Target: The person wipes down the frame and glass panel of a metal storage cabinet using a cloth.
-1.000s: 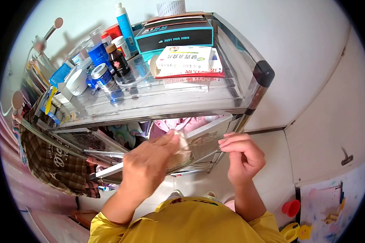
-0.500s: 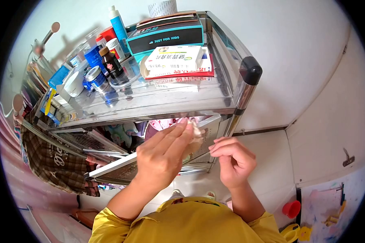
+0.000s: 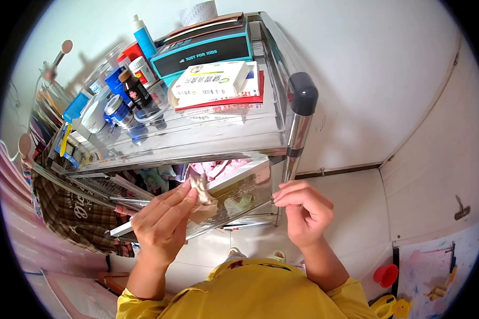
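My left hand (image 3: 162, 220) grips a crumpled pale cloth (image 3: 202, 196) between thumb and fingers, against the front of an open drawer (image 3: 245, 194). Pink and other coloured fabric (image 3: 223, 168) lies inside the drawer, under the cabinet's top. To the right of the drawer, my right hand (image 3: 306, 210) is raised with its fingers curled in; whatever they may hold is too small to tell.
On the cabinet top (image 3: 197, 141) stand a black and teal box (image 3: 202, 56), a white medicine box (image 3: 210, 80), a brown bottle (image 3: 135, 90) and several other containers. A plaid garment (image 3: 64, 212) hangs left. A red cup (image 3: 386, 276) is at lower right.
My left hand has moved with the cloth to the left along the drawer front. The cabinet has shifted left in view, while my right hand stays curled in nearly the same place.
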`<state>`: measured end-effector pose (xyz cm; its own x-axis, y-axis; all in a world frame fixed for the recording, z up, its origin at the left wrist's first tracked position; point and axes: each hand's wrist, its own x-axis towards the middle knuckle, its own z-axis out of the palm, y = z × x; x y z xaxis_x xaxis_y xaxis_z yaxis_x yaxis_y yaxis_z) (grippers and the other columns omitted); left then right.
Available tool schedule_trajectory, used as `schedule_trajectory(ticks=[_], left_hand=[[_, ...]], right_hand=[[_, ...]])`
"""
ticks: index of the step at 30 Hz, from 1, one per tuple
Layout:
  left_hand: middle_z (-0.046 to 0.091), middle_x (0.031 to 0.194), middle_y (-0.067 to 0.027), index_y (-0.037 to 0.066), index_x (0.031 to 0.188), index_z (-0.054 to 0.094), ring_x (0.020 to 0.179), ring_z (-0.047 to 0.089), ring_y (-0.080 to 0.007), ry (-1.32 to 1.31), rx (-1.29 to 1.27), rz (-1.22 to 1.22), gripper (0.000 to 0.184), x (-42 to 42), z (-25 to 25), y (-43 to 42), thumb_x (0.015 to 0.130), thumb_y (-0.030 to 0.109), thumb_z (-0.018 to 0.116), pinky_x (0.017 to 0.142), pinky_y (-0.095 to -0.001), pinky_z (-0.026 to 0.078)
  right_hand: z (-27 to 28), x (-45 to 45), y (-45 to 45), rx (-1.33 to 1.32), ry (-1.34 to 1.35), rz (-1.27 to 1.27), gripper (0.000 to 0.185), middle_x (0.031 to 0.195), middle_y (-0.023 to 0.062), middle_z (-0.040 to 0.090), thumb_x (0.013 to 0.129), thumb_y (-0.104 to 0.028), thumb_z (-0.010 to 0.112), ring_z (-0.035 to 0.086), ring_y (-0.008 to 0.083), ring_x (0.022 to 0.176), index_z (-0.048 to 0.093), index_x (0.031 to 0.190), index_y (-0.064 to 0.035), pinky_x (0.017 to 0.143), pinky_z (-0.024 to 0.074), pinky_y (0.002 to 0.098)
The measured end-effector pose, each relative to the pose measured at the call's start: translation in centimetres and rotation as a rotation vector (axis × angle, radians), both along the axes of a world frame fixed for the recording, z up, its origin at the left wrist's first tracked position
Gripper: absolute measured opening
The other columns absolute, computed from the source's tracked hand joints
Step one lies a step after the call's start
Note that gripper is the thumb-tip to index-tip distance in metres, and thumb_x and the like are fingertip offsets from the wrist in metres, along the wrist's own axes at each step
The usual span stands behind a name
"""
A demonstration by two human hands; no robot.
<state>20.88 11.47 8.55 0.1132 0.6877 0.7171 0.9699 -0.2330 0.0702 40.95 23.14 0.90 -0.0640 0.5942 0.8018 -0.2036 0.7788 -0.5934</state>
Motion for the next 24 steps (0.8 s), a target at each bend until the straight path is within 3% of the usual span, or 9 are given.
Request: schedule_trajectory(ticks=[7,9,10,12,19,21,24], left_hand=[[0.073,0.094,-0.0159,-0.001,0.097,0.074,0.081,0.072,-0.0264,0.101,0.118,-0.011,0.033,2.0,-0.6,2.2,0.065,-0.008,0.074,0.067,-0.0295,0.057],[0.073,0.095,-0.0149,0.0,0.097,0.074,0.081,0.072,-0.0256,0.108,0.144,-0.02,0.034,2.6,-1.0,3.0,0.064,-0.008,0.074,0.067,-0.0291,0.057],[0.073,0.095,-0.0149,0.0,0.097,0.074,0.081,0.072,-0.0256,0.109,0.145,-0.016,0.034,2.9,-1.0,3.4,0.064,-0.008,0.074,0.067,-0.0291,0.057],[0.073,0.096,-0.0146,0.0,0.098,0.074,0.082,0.072,-0.0256,0.109,0.154,-0.026,0.034,3.7,-1.0,4.3,0.064,-0.007,0.073,0.067,-0.0291,0.057],[0.072,0.089,-0.0079,0.004,0.096,0.074,0.073,0.066,-0.021,0.048,0.267,0.015,0.032,5.5,-1.7,6.3,0.064,-0.004,0.076,0.064,-0.0294,0.051],[0.071,0.089,-0.0069,0.004,0.096,0.074,0.072,0.064,-0.0202,0.031,0.264,0.014,0.033,5.5,-1.9,6.5,0.064,-0.004,0.076,0.063,-0.0294,0.05],[0.071,0.09,-0.0081,0.004,0.095,0.074,0.073,0.065,-0.0213,0.016,0.228,0.014,0.036,5.4,-1.6,6.1,0.061,-0.005,0.076,0.064,-0.029,0.051]], right_hand=[[-0.5,1.0,0.5,0.008,0.02,0.042,0.017,0.07,0.0119,0.065,0.071,0.018,0.053,0.066,0.0246,0.067,0.063,0.072,0.003,0.069,0.0554,0.0325],[-0.8,1.5,0.5,-0.021,-0.012,0.077,0.015,0.075,0.0134,0.065,0.083,0.013,0.054,0.066,0.0221,0.069,0.063,0.074,0.0042,0.078,0.0547,0.0373],[-0.8,1.6,0.6,-0.02,-0.012,0.081,0.015,0.075,0.0134,0.065,0.083,0.013,0.054,0.066,0.0221,0.069,0.063,0.074,0.0042,0.078,0.0547,0.0373],[-0.9,1.8,0.7,-0.031,0.026,0.052,0.017,0.07,0.0126,0.065,0.074,0.017,0.054,0.066,0.0242,0.067,0.063,0.072,0.0023,0.067,0.0547,0.0313],[-1.3,2.6,0.9,-0.048,0.023,0.089,0.017,0.071,0.0125,0.065,0.075,0.017,0.055,0.065,0.0222,0.066,0.063,0.073,0.0022,0.063,0.0522,0.0286],[-1.5,2.8,0.6,-0.128,-0.036,0.146,0.015,0.075,0.0136,0.065,0.084,0.012,0.055,0.065,0.022,0.069,0.063,0.075,0.0042,0.073,0.0541,0.0343],[-1.7,2.1,0.4,-0.128,-0.046,0.196,0.015,0.075,0.0135,0.066,0.084,0.012,0.054,0.065,0.022,0.069,0.063,0.074,0.004,0.072,0.0536,0.0334]])
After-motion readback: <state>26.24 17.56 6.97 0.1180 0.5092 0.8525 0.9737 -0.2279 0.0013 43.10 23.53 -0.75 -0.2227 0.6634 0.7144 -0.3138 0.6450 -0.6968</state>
